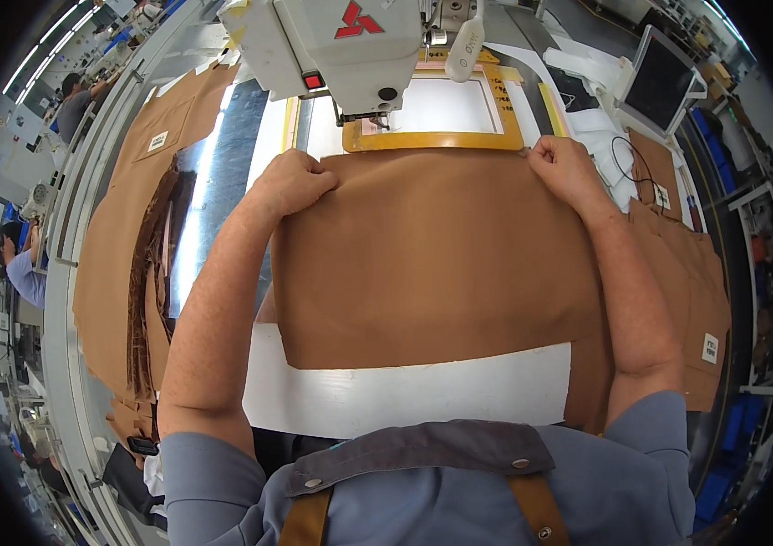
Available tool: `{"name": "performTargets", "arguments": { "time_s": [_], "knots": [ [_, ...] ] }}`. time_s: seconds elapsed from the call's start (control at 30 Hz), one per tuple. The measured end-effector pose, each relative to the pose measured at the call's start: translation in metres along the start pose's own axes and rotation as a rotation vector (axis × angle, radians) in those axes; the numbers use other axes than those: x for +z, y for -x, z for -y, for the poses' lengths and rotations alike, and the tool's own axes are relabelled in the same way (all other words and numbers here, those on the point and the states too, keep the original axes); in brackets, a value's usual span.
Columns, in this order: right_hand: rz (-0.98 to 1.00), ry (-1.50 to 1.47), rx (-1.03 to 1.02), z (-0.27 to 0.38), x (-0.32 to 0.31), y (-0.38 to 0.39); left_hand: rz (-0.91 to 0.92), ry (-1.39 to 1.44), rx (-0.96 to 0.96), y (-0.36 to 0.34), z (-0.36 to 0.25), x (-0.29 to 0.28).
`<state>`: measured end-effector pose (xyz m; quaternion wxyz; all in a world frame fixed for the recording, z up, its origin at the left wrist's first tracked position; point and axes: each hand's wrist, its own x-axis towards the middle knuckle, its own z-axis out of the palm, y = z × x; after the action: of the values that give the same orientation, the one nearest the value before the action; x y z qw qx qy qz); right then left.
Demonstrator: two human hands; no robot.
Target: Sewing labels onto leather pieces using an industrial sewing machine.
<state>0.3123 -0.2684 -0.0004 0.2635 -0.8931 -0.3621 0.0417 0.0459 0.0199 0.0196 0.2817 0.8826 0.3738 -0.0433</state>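
A wide brown fabric panel [441,255] lies spread before me over a white board [405,391]. My left hand [298,182] pinches its far left corner, and my right hand [564,168] pinches the far right corner, fingers closed on both sides. The panel's far edge runs along the near bar of a yellow clamp frame [432,141]. Above the left part of that frame stands the white head of an industrial sewing machine [341,55], its needle area close to the frame. The panel's near edge hangs slightly slanted over the board.
Stacked brown fabric pieces [113,264] with frayed edges lie on the left, beside a shiny metal strip [213,182]. More brown pieces [678,282] with white labels rest at the right. A monitor [660,77] stands at the back right. Other people work at the far left.
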Motion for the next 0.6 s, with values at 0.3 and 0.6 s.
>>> {"name": "performTargets", "arguments": {
  "time_s": [0.3,0.6],
  "knots": [
    [0.039,0.002,-0.027,0.003,0.005,0.003,-0.053,0.03,-0.055,0.007,0.013,-0.002],
    [-0.05,0.055,0.006,-0.008,0.003,-0.002,-0.295,-0.11,0.028,-0.016,-0.004,0.012]
  ]
}}
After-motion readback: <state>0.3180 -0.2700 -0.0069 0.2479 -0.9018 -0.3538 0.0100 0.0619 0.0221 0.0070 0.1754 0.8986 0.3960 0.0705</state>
